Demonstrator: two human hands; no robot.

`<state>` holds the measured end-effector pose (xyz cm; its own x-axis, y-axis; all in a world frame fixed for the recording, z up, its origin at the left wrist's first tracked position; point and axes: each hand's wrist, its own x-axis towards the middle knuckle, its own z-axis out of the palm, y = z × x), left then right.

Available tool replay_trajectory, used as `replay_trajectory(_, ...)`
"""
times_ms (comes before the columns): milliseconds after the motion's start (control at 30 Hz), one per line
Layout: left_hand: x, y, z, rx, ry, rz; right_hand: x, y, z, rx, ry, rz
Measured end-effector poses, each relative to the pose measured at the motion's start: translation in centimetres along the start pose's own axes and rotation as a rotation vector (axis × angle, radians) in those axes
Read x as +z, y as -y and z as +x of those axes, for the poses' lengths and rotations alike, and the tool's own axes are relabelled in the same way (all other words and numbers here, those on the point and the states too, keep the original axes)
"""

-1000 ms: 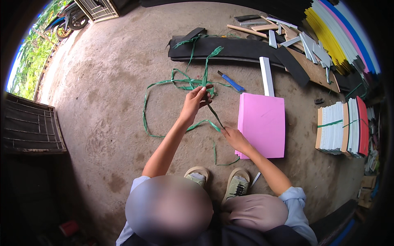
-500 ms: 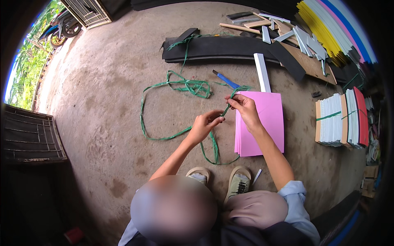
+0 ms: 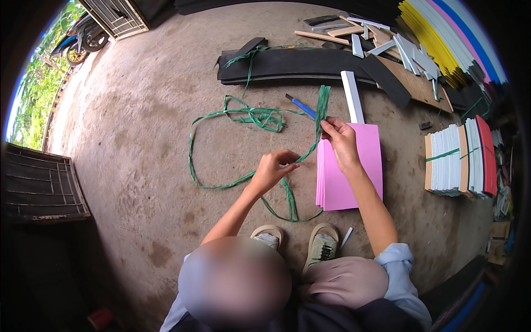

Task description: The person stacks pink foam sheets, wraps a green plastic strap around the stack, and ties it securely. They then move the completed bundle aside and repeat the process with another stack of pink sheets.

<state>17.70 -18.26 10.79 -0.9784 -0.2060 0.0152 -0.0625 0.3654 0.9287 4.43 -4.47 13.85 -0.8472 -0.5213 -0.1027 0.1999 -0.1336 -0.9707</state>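
Between my two hands runs a length of green plastic twine (image 3: 310,153). My right hand (image 3: 342,145) pinches it near its frayed, spread end, which points away from me above the stack. Lower down, my left hand (image 3: 274,169) closes on the same twine, to the left of the stack. A stack of pink foam sheets (image 3: 354,166) lies on the floor under my right hand and forearm. From my left hand the twine trails across the floor in a wide loop to a loose tangle (image 3: 260,117); another part reaches the near edge of the stack. A blue-handled cutter (image 3: 301,106) lies just beyond.
A white strip (image 3: 353,97) lies past the pink stack. Farther off are long black foam pieces (image 3: 293,66) and a pile of offcuts (image 3: 381,41). At right stands a tied bundle of sheets (image 3: 459,159). My shoes (image 3: 322,243) are close to the stack.
My right hand has moved slightly right and nearer. The twine's end now stands up, fanned out, above that hand. My left hand has hardly moved.
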Motion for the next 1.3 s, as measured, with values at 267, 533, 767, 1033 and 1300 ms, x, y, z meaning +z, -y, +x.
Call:
replay_trajectory(267,1.0,-2.6,2.3,-0.036,-0.166,-0.302,0.9,-1.2,-1.0,-0.076,0.005,-0.195)
replay_trajectory(533,1.0,0.2,2.2,-0.059,-0.1,-0.388,1.9,0.0,-1.2,-0.062,-0.001,-0.06)
replay_trajectory(767,1.4,-2.2,2.6,0.011,-0.215,-0.485,1.6,0.5,-1.2,-0.115,0.052,-0.198)
replay_trajectory(1033,1.4,-1.4,2.9,-0.06,-0.192,-0.738,1.6,0.8,-1.4,0.007,0.054,-0.153)
replay_trajectory(1300,0.6,-0.3,3.1,-0.167,-0.281,-1.599,0.3,0.7,-0.5,0.124,0.04,0.461)
